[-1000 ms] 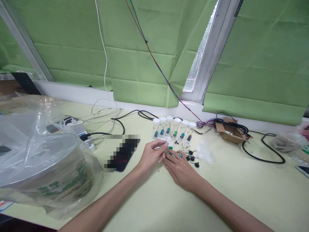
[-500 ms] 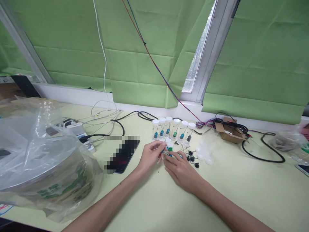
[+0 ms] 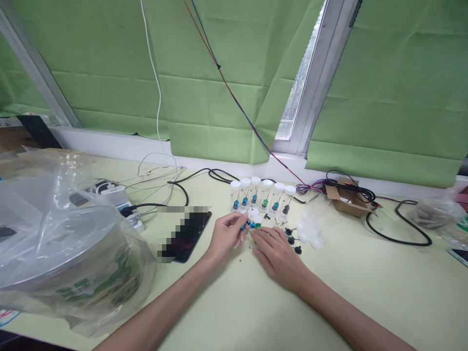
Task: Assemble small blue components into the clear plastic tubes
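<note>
- Your left hand (image 3: pixel 224 239) comes in from seven o'clock, thumb and forefinger drawn together in a pinch on a small blue piece (image 3: pixel 243 227) – most of it hidden by your fingers.
- Your right hand (image 3: pixel 277 249) comes in from five o'clock, palm down, its fingers side by side and gently bent. Their tips reach to just beside your left hand's; you cannot tell from this view whether they hold anything.
- At one o'clock from your left fingertips, very near, lie a green piece (image 3: pixel 258 225) and white caps (image 3: pixel 255 213).
- Six clear bottles (image 3: pixel 265 201) with white lids stand upright between twelve and two o'clock, beyond both hands. Four show blue pieces inside, one green, one dark.
- Between two and three o'clock, close by your right hand – black parts (image 3: pixel 291 240) with thin stems; farther out, clear discs (image 3: pixel 310 233) overlap on the table (image 3: pixel 241 312).
- At nine o'clock from your left hand lies a dark phone (image 3: pixel 195 233), partly pixelated.
</note>
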Available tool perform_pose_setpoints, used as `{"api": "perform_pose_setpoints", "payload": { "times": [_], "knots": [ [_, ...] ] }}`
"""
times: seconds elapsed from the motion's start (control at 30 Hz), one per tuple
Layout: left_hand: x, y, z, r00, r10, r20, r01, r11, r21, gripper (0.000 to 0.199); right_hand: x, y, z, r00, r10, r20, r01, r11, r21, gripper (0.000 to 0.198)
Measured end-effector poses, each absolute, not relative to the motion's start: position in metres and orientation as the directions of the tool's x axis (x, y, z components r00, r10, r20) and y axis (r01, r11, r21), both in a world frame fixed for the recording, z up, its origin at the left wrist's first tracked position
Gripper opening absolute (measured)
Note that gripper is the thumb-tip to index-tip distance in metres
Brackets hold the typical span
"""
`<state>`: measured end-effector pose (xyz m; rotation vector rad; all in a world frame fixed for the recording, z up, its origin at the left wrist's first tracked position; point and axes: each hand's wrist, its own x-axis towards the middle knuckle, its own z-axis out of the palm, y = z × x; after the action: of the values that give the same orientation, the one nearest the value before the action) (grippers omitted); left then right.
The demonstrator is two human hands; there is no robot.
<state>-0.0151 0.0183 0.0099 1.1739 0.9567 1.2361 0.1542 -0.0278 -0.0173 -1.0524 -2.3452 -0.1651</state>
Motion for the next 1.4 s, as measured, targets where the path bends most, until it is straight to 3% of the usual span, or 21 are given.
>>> {"api": "perform_pose_setpoints", "payload": {
  "times": [0.2, 0.4, 0.57, 0.93, 1.4],
  "knots": [
    [-0.016, 0.018, 0.013, 0.1, 0.993, 0.066, -0.182, -0.047, 0.982, 0.035, 0.168, -0.018, -0.02, -0.381, 0.666, 0.642, 0.768, 0.615, -0.181, 0.026],
    [-0.016, 0.018, 0.012, 0.104, 0.992, 0.069, -0.197, -0.048, 0.979, 0.035, 0.169, -0.016, -0.016, -0.333, 0.722, 0.607, 0.783, 0.57, -0.248, 0.016],
    [-0.015, 0.018, 0.011, 0.119, 0.991, 0.063, -0.221, -0.035, 0.975, 0.032, 0.15, -0.021, -0.007, -0.499, 0.694, 0.52, 0.766, 0.633, -0.109, 0.013],
    [-0.014, 0.019, 0.006, 0.169, 0.985, 0.029, -0.278, 0.019, 0.96, 0.032, 0.129, -0.013, -0.014, -0.653, 0.653, 0.384, 0.757, 0.573, 0.312, 0.012],
    [-0.013, 0.019, 0.004, 0.2, 0.979, -0.046, -0.25, 0.096, 0.963, 0.032, 0.121, -0.009, -0.027, -0.653, 0.675, 0.343, 0.755, 0.545, 0.365, 0.016]
  ]
}}
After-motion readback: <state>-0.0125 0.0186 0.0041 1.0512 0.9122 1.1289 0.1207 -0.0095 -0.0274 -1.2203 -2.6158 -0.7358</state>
